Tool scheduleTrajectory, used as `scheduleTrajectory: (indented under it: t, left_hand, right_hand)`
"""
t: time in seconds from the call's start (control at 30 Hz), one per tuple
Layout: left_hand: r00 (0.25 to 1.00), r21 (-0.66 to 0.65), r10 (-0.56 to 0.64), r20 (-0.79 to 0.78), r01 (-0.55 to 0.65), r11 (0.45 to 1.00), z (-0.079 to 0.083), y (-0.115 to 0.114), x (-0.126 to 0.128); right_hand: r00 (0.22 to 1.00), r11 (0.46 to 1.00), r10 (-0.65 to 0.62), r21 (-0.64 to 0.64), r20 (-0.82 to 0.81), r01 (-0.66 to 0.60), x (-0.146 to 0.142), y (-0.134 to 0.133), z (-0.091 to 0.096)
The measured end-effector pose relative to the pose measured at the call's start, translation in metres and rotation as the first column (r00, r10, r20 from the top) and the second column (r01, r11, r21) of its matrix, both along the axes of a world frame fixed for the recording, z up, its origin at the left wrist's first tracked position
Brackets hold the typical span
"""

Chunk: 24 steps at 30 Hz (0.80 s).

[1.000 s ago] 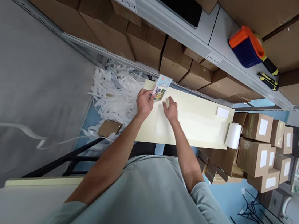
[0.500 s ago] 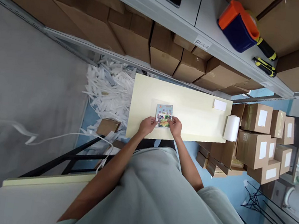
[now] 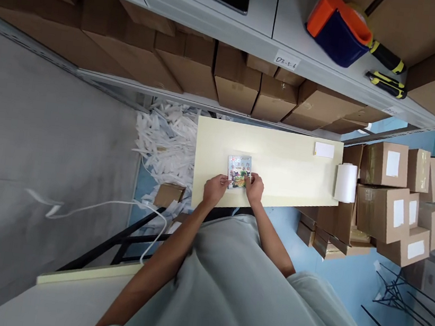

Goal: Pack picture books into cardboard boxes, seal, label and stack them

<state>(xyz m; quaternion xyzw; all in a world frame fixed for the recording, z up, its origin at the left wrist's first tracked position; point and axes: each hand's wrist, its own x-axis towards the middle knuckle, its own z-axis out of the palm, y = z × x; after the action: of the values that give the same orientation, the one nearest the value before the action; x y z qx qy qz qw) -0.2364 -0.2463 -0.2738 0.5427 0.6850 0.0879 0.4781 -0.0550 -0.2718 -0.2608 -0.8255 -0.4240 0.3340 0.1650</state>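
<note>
A small square booklet point(image 3: 239, 172) with a colourful cartoon cover is between my hands at the near side of the cream tabletop point(image 3: 289, 164). My left hand point(image 3: 215, 188) pinches its lower left edge between thumb and fingers. At the lower right edge, my right hand point(image 3: 254, 189) grips it the same way, thumb over the printed face. Light glints off the cover, which looks glossy. Whether the booklet rests on the table or is slightly raised, I cannot tell.
At the tabletop's right end lie a white roll point(image 3: 346, 183) and a small white box point(image 3: 324, 150). Cartons point(image 3: 383, 211) are stacked beyond it. A shelf point(image 3: 236, 24) with a tape dispenser point(image 3: 339, 29) and cutters overhangs the far side. White strips point(image 3: 169, 135) cover the floor at left.
My view has shifted a little, so shelf and table sit differently in it. Both hands keep hold of the booklet, whose cover now catches more glare.
</note>
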Motion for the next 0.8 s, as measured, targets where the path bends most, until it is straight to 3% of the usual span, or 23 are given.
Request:
scheduleTrajectory:
  t: [0.13, 0.27, 0.47, 0.63, 0.8]
  left_hand:
    - [0.994, 0.075, 0.019, -0.109, -0.011, 0.997, 0.002, 0.005, -0.004]
    - [0.988, 0.105, 0.014, -0.153, 0.002, 0.995, 0.002, 0.014, -0.004]
    - [0.992, 0.096, -0.054, -0.117, 0.066, 0.993, 0.011, 0.021, -0.004]
    - [0.994, 0.096, -0.108, 0.033, 0.105, 0.990, 0.031, 0.021, 0.007]
    - [0.956, 0.150, -0.269, 0.115, 0.251, 0.956, 0.053, 0.023, 0.055]
  right_hand:
    - [0.987, 0.988, 0.119, 0.083, 0.106, -0.128, -0.012, -0.009, 0.011]
    - [0.959, 0.963, 0.269, -0.026, 0.090, -0.268, -0.030, -0.018, 0.019]
    - [0.955, 0.955, 0.287, -0.097, 0.080, -0.279, -0.042, -0.016, 0.022]
    - [0.956, 0.957, 0.285, -0.037, -0.067, -0.288, -0.022, -0.014, 0.022]
    - [0.906, 0.940, 0.336, 0.023, -0.258, -0.342, 0.021, -0.022, 0.027]
